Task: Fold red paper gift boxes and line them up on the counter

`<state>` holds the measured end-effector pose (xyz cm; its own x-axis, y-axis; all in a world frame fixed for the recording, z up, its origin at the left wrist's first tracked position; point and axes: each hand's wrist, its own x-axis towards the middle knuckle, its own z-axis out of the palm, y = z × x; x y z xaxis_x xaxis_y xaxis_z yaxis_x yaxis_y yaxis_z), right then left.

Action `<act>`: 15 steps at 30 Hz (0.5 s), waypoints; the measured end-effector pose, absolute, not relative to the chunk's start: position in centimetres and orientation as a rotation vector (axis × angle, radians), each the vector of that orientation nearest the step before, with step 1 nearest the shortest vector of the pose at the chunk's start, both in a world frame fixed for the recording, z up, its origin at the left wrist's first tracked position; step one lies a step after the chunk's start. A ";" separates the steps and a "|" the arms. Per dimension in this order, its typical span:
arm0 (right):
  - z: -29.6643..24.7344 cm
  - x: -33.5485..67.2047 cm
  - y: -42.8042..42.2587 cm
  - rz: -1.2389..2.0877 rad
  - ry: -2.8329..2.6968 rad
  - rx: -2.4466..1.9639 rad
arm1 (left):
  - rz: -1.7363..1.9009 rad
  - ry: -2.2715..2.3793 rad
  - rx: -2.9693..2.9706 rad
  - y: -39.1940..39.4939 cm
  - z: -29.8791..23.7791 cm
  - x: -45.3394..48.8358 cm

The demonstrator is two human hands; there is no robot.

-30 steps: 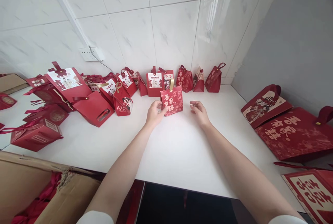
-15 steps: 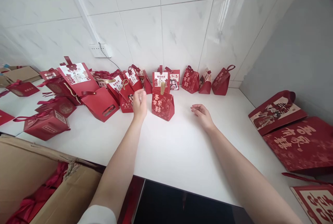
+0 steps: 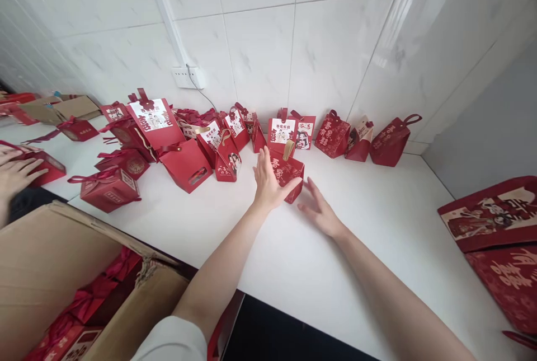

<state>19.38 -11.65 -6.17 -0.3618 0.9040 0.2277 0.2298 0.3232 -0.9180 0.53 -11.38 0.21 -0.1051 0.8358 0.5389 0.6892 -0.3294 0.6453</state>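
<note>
A small red gift box (image 3: 289,173) with gold lettering and a gold loop handle stands upright on the white table (image 3: 319,288). In front of its left side is my left hand (image 3: 271,182), fingers stretched up and thumb spread across the box front; whether it touches cannot be told. My right hand (image 3: 321,212) is by the box's lower right corner, fingers apart and holding nothing. Just behind the box stands another red gift box (image 3: 282,131) with a white printed front. To the left of my left hand is a red triangular gift box (image 3: 227,164).
Several red boxes line the tiled wall, among them a looped one (image 3: 390,140) at right. A larger red bag (image 3: 495,218) lies at the right edge. An open cardboard carton (image 3: 155,299) holds red boxes at lower left. Another person's hand (image 3: 19,176) touches a red box at far left.
Both hands have come closer to the gold-handled gift box, my left hand now opening in front of it. The view has turned left, bringing another person's hand into sight.
</note>
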 end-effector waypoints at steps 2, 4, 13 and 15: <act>-5.4 18.7 -12.8 1.256 -1.814 -0.900 | 1.456 1.668 1.923 -11.5 0.9 -0.5; -4.8 18.6 -13.6 1.420 -1.783 -0.851 | 1.492 1.629 1.859 -11.7 2.3 -1.4; -5.2 20.0 -12.6 1.590 -1.629 -0.850 | 0.789 2.118 1.856 -10.8 8.6 -3.1; -5.3 20.1 -12.5 1.606 -1.609 -0.865 | 0.633 2.266 1.891 -12.5 9.4 -3.0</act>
